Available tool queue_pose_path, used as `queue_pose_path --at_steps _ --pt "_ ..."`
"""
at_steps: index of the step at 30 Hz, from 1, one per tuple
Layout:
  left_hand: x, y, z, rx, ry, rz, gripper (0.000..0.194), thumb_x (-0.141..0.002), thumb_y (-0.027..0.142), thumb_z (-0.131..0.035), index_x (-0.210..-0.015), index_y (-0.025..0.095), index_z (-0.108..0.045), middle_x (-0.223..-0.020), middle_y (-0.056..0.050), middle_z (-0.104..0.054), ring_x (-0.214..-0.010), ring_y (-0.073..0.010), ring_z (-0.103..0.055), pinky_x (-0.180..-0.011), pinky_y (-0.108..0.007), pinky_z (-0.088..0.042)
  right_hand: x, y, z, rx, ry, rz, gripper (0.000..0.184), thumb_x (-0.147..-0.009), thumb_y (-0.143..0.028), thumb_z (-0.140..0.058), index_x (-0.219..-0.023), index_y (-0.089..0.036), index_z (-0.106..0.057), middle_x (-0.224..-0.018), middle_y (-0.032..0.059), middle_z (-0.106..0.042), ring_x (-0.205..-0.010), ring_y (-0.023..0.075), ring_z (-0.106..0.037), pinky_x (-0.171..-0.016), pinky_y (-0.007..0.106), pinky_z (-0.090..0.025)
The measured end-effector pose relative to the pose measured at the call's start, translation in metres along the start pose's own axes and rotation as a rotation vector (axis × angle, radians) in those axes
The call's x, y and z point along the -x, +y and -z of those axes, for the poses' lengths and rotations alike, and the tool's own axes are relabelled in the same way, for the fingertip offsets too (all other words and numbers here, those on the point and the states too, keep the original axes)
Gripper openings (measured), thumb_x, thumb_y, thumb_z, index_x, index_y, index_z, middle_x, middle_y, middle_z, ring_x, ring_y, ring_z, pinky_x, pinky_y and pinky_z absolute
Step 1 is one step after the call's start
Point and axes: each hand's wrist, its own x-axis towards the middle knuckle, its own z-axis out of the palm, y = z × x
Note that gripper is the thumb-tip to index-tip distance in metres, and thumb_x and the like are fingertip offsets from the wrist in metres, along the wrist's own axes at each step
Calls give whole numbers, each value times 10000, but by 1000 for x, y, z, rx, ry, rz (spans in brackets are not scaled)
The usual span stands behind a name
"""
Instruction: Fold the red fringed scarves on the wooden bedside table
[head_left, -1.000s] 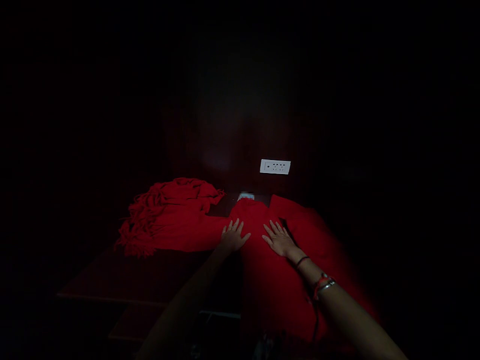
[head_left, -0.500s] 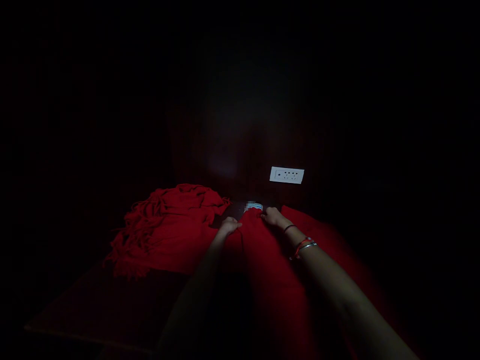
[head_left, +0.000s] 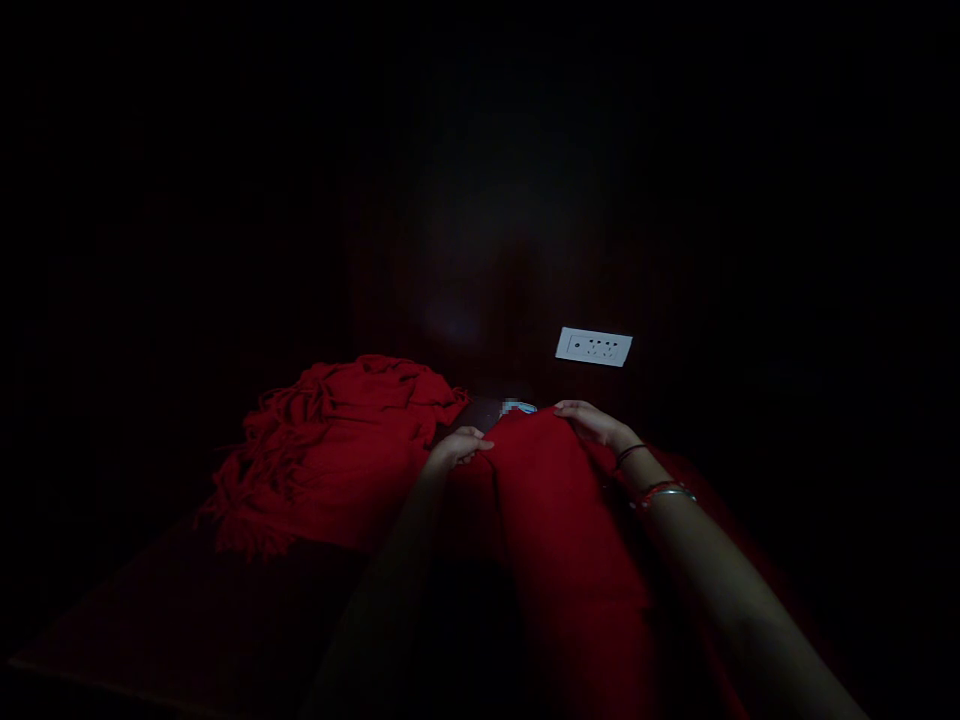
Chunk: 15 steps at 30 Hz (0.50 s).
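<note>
A long red shawl (head_left: 559, 520) stretches from the far part of the dark surface toward me. My left hand (head_left: 463, 445) is closed on its left edge, thumb on top. At its far right corner, my right hand (head_left: 589, 420) pinches the cloth between thumb and fingers. The far end lies roughly flat between both hands, while the near end falls into shadow. To the left sits a heaped red fringed cloth (head_left: 352, 440), its tassels hanging at the left side. Whether the two pieces join under my left hand, I cannot tell.
A white socket panel (head_left: 594, 347) is on the dark wall behind. Just past the shawl's far edge lies a small pale bluish item (head_left: 525, 407), partly covered. The table's front edge (head_left: 97, 675) shows faintly at lower left. Deep darkness hides the surroundings.
My right hand has moved right along the shawl's far edge, and the cloth between my hands is now wider and flatter. The view has shifted slightly.
</note>
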Motion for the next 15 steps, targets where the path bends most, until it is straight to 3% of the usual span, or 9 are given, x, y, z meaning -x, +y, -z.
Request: queue_pose_path --at_steps 4,7,10,15 --pt "3 4 -5 19 7 -11 164 -713 285 -555 -691 165 -445 -476 97 -305 -365 -24 -265 -374 -134 -227 -15 1 -10 65 8 -13 318 -683 -252 -565 -981 -156 -508 -747 1 -598 -600 79 -522 -571 195 -425" --pt "8 7 0 -17 -31 28 246 -639 335 -630 -727 171 -469 -521 90 -386 -416 -30 -343 -420 -136 -297 -32 -6 -21 114 19 33 453 -612 -133 -609 -1048 -154 -488 -650 -36 -574 -539 64 -481 -549 183 -406" --pt "14 7 12 -183 -85 97 266 -577 293 -680 -726 180 -491 -494 91 -406 -403 -39 -342 -406 -148 -282 -46 -11 -28 99 80 47 388 -602 -32 -530 -974 -144 -542 -595 -41 -559 -509 61 -470 -537 177 -399" --pt "19 7 24 -289 -99 145 194 -530 121 -676 -627 160 -512 -421 83 -403 -353 -41 -297 -375 -168 -229 -51 -2 -18 62 233 53 356 -668 -47 -414 -992 -137 -531 -653 -14 -577 -519 62 -480 -519 167 -396"
